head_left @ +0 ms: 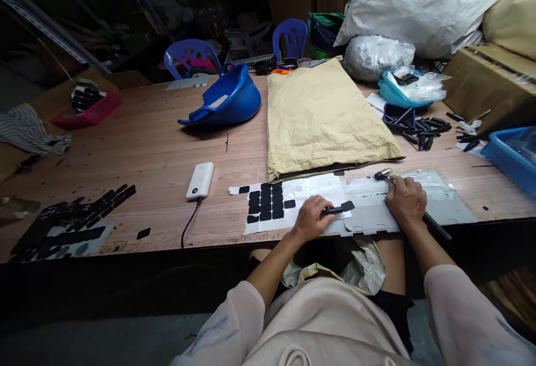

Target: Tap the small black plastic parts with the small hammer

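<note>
The right hand (407, 198) is closed around a hammer (436, 226) above the grey board (374, 221); its long axis goes slantwise, the head far and to the left, the handle end near and to the right. The left hand (312, 216) pinches a small black piece (334, 210), lying almost sideways, free end toward the right. A blue basin (498, 157) holds clear plastic, a teal basin (397, 95) plastic bags (424, 88), a red tray (90, 116) black strips (86, 98), a little dark box (396, 126) thin sticks (404, 116). The hammer has a shiny head and black handle; the piece is slim.
</note>
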`<act>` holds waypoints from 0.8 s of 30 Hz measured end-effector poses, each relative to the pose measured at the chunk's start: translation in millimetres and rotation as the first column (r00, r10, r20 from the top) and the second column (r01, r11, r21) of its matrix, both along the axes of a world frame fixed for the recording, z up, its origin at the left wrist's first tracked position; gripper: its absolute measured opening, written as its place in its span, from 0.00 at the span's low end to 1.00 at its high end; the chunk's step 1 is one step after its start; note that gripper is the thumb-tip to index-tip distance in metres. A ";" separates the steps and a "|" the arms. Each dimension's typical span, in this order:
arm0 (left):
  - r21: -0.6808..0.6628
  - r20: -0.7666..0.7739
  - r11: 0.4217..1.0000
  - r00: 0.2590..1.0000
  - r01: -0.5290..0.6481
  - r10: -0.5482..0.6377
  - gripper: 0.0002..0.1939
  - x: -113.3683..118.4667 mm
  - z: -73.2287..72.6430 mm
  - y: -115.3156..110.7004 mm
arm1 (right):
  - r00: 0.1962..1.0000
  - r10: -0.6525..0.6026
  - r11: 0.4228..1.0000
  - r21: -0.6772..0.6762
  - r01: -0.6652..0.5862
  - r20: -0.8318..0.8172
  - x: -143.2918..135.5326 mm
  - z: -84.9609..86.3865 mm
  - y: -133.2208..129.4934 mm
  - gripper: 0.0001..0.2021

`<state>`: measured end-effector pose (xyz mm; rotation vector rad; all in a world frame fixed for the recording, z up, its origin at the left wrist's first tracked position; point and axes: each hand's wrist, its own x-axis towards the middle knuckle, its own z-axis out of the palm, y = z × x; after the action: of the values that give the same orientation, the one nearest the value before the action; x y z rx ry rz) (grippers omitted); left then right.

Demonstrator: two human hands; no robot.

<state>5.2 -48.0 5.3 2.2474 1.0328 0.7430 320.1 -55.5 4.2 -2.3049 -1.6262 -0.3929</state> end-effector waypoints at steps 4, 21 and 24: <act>-0.039 -0.008 0.955 0.956 0.294 -0.295 0.12 -14.4 -12.6 -60.4 | 1.000 0.002 1.000 0.012 -0.002 0.004 0.8 -2.1 -0.1 0.17; -0.208 0.007 0.970 0.992 0.124 -0.125 0.11 13.7 10.0 -47.8 | 1.000 0.010 1.000 0.018 -0.010 0.011 -0.8 -2.5 -0.4 0.18; -0.135 -0.083 0.986 0.993 -0.097 0.086 0.11 36.6 26.9 13.9 | 1.000 0.009 1.000 0.014 -0.009 0.014 -0.2 -3.2 -0.7 0.18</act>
<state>41.9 -34.1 32.2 2.1352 1.1937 0.6067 319.9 -56.1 1.0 -2.2890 -1.6349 -0.4177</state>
